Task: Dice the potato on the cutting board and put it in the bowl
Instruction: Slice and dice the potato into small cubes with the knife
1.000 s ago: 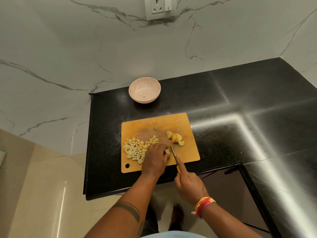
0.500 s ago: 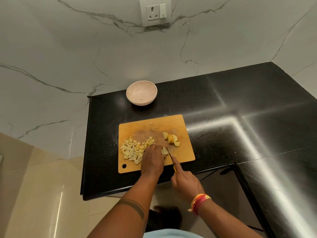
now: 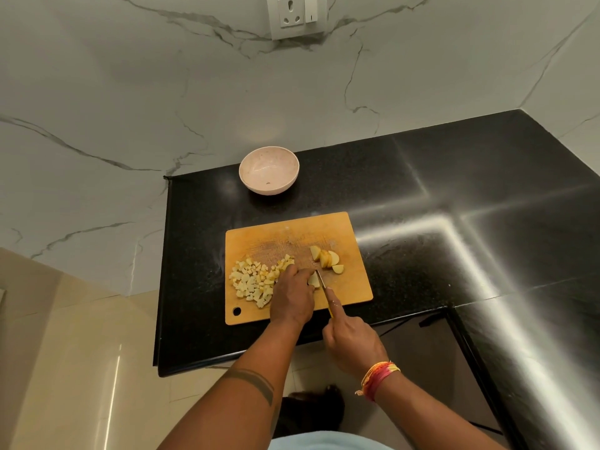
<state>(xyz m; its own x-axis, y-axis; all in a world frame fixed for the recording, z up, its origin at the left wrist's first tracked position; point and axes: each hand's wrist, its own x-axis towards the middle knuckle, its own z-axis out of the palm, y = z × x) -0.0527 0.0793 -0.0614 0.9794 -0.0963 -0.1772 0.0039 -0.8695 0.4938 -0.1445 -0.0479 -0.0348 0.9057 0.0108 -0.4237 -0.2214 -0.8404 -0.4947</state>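
- Centrally, left hand (image 3: 292, 298) fingers curl over a potato piece (image 3: 313, 280) on the cutting board (image 3: 350, 287).
- Right hand (image 3: 352, 344) fingers grip the knife (image 3: 321, 280).
- Diced potato (image 3: 255, 282) lies near the board's left edge.

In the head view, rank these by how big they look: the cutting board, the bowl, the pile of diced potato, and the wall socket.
1. cutting board
2. bowl
3. and 4. pile of diced potato and wall socket: these look alike, and the socket is cut off by the frame edge.

Soft, dim overhead light streaks glare across the black countertop (image 3: 454, 228) (wide-angle edges bend noticeably).
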